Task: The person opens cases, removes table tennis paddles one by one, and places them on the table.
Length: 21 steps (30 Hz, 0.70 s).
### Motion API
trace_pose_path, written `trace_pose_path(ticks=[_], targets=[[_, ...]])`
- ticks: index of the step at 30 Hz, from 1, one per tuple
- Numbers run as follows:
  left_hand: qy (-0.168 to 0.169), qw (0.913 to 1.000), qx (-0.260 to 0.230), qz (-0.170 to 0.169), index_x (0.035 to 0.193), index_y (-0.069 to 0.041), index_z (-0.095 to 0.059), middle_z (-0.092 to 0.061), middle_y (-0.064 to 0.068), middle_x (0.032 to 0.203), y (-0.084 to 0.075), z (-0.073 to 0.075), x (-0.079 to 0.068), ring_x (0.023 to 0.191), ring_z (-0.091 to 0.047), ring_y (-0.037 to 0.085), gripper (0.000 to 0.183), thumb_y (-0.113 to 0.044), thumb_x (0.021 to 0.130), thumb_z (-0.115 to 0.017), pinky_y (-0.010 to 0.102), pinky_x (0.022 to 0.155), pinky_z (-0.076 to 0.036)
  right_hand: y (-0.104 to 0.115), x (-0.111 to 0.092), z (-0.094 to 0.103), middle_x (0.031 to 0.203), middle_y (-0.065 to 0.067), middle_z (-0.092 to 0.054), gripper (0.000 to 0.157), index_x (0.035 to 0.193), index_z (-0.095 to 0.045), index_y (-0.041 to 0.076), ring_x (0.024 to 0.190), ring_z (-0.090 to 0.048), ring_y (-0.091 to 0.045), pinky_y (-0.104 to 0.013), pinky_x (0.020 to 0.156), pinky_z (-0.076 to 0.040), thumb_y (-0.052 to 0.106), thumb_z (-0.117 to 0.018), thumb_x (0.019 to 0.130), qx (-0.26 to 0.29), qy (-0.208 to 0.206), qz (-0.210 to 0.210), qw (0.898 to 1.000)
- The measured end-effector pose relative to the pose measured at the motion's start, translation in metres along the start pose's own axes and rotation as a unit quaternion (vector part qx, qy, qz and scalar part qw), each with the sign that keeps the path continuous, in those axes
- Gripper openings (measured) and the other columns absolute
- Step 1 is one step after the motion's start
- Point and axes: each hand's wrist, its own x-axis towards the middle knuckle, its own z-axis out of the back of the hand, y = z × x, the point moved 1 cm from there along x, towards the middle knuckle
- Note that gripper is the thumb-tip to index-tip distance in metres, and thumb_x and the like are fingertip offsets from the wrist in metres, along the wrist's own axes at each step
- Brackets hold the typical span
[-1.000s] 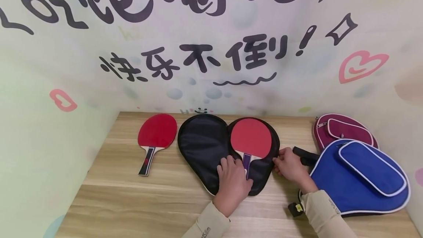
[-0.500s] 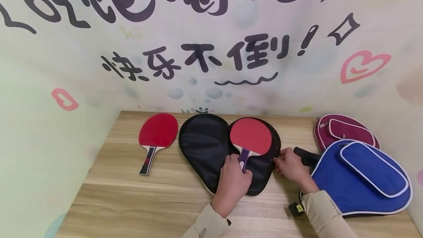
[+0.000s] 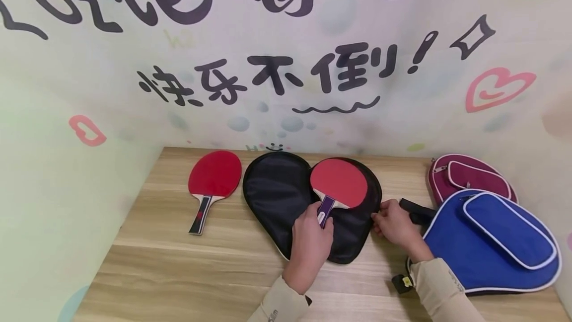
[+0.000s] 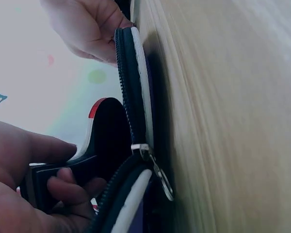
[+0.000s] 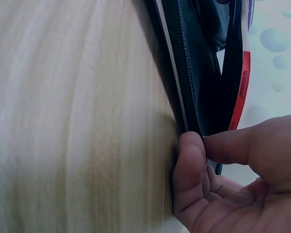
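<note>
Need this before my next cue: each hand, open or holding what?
Left hand: holding the purple-handled paddle.
Right hand: pinching the edge of the black case.

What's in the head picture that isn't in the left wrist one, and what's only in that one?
Only the head view shows the loose paddle, the dark red bag and the wall writing. Only the left wrist view shows the zipper tab on the black case and the black underside of the held paddle. Both show the table, the left hand holding that paddle's handle, and the right hand pinching the case's edge.
</note>
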Motion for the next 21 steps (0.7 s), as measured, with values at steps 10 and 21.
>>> trace_pose_path(ticks=[10, 21], targets=[[-0.074, 0.9963, -0.044, -0.012, 0.117, -0.008, -0.074, -0.080, 0.005, 0.102, 0.005, 0.007, 0.003, 0.090, -0.078, 0.019, 0.034, -0.014, 0.084, -0.080, 0.040, 0.082, -0.063, 0.001, -0.001, 0.002, 0.072, -0.012, -0.068, 0.024, 0.116, -0.045, -0.013, 0.058, -0.064, -0.013, -0.029, 0.054, -0.055, 0.003, -0.054, 0.100, -0.007, 0.004, -0.004, 1.000], [-0.125, 0.9902, -0.056, -0.030, 0.111, -0.010, -0.077, -0.081, 0.004, 0.094, 0.013, 0.027, 0.010, 0.078, -0.077, 0.017, 0.031, -0.019, 0.082, -0.084, 0.036, 0.074, -0.063, 0.000, 0.000, 0.001, 0.075, -0.014, -0.068, 0.028, 0.120, -0.043, -0.013, 0.060, -0.064, -0.013, -0.029, 0.055, -0.054, 0.004, -0.053, 0.101, -0.011, 0.003, -0.009, 1.000]])
